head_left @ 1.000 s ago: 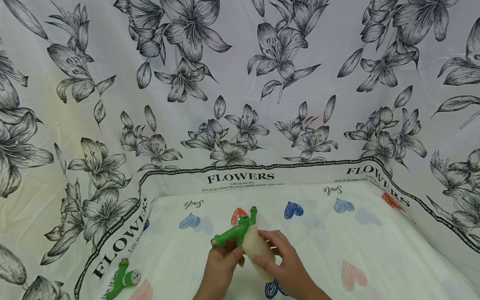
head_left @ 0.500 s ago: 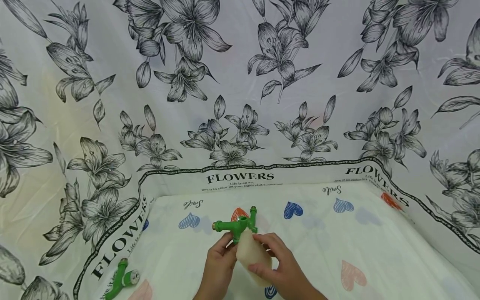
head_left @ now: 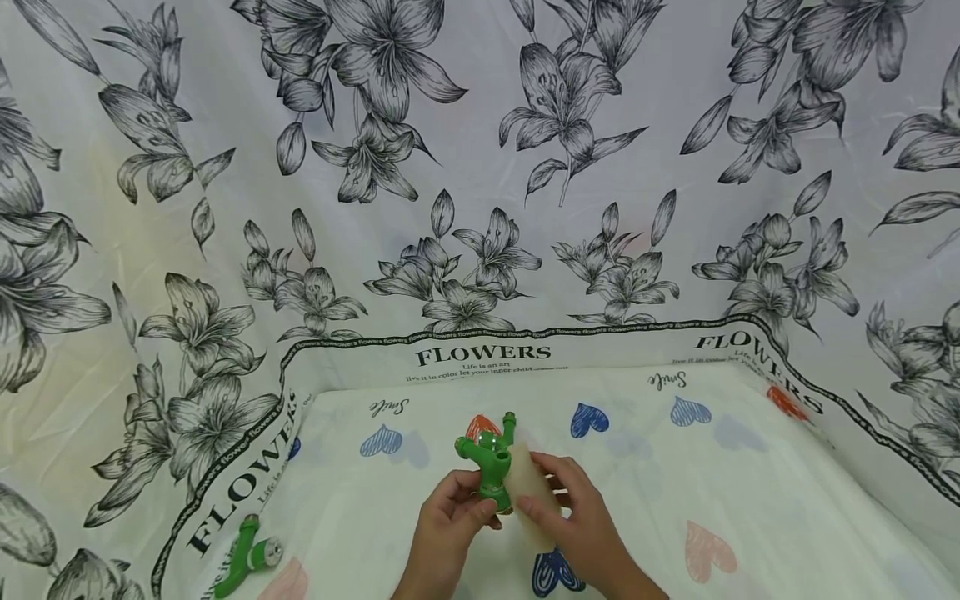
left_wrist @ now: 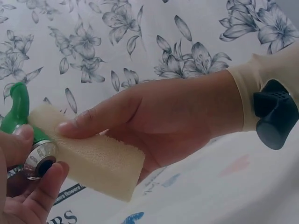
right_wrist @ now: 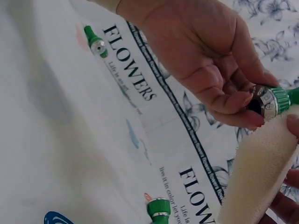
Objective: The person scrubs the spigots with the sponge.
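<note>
Both hands are raised together in the lower middle of the head view. My left hand [head_left: 450,517] pinches a green faucet [head_left: 491,467] between thumb and fingers, near its silver collar [right_wrist: 268,100]. The faucet has a short spout on one side and a thinner arm pointing up. My right hand [head_left: 577,508] grips a pale cream sponge [head_left: 525,471] along its length, thumb on the near face. The sponge's upper end lies right against the faucet's right side. In the left wrist view, the sponge [left_wrist: 107,163] shows as a thick porous block.
Another green faucet [head_left: 247,558] lies on the white cloth at the lower left. In the right wrist view, two green faucets [right_wrist: 96,44] [right_wrist: 159,210] lie on the cloth. A heart-printed cloth [head_left: 637,483] covers the surface; a flower-print curtain [head_left: 465,208] hangs behind.
The faucet has turned in my left hand, so its left-pointing arm now looks shorter and faces nearer. The sponge slid left over the faucet, then back to its right side.
</note>
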A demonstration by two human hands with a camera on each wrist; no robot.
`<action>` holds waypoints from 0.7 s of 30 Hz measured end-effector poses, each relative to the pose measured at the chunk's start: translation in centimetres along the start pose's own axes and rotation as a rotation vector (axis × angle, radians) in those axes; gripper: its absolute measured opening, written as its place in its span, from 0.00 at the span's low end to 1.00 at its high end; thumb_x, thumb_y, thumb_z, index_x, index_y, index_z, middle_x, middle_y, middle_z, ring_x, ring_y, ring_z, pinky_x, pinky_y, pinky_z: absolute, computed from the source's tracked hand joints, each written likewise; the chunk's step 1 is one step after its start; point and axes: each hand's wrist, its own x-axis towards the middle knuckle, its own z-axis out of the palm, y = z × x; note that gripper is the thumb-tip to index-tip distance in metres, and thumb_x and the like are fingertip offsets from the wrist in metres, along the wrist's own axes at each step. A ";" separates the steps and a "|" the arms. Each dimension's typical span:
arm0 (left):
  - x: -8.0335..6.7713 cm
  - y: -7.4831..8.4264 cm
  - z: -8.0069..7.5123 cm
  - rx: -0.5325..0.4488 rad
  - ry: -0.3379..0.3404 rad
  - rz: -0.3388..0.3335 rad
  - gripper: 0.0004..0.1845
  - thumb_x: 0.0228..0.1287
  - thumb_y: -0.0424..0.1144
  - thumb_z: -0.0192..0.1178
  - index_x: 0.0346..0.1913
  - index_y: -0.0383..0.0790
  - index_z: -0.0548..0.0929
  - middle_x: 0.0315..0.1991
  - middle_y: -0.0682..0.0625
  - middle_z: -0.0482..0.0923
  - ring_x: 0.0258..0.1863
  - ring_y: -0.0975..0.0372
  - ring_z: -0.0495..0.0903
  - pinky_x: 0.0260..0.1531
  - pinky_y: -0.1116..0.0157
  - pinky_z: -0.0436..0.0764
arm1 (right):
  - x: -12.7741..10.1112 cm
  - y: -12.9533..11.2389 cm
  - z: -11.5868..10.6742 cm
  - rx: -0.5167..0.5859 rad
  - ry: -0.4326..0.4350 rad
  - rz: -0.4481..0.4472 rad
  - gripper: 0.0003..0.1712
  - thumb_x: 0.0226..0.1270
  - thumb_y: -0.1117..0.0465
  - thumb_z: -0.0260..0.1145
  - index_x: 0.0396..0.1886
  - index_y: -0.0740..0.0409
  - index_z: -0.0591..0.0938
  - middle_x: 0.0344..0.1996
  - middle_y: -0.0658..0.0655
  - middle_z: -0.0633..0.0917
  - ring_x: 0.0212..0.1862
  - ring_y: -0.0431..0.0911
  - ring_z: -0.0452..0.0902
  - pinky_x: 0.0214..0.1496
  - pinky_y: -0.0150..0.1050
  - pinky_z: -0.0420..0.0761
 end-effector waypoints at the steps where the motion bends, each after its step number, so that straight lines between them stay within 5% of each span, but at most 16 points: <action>1: -0.1 0.0 0.0 0.004 -0.022 0.008 0.21 0.76 0.33 0.70 0.64 0.28 0.77 0.56 0.34 0.83 0.51 0.48 0.88 0.51 0.55 0.89 | 0.0 0.1 -0.1 0.002 0.009 0.007 0.29 0.76 0.51 0.77 0.73 0.47 0.81 0.58 0.49 0.82 0.55 0.49 0.80 0.55 0.41 0.85; 6: -0.3 0.0 0.3 -0.011 -0.069 0.026 0.22 0.76 0.33 0.70 0.66 0.28 0.78 0.58 0.34 0.83 0.54 0.48 0.88 0.53 0.55 0.88 | 0.1 0.5 -0.3 0.022 0.012 0.035 0.29 0.77 0.50 0.76 0.73 0.46 0.81 0.59 0.49 0.82 0.56 0.49 0.80 0.55 0.39 0.85; 21: 0.3 -0.1 0.3 0.010 0.099 0.017 0.24 0.72 0.35 0.74 0.66 0.30 0.81 0.64 0.38 0.78 0.53 0.50 0.86 0.54 0.56 0.87 | -1.2 -1.1 0.8 0.053 -0.097 -0.012 0.30 0.75 0.54 0.78 0.72 0.45 0.80 0.60 0.49 0.81 0.58 0.52 0.78 0.58 0.42 0.84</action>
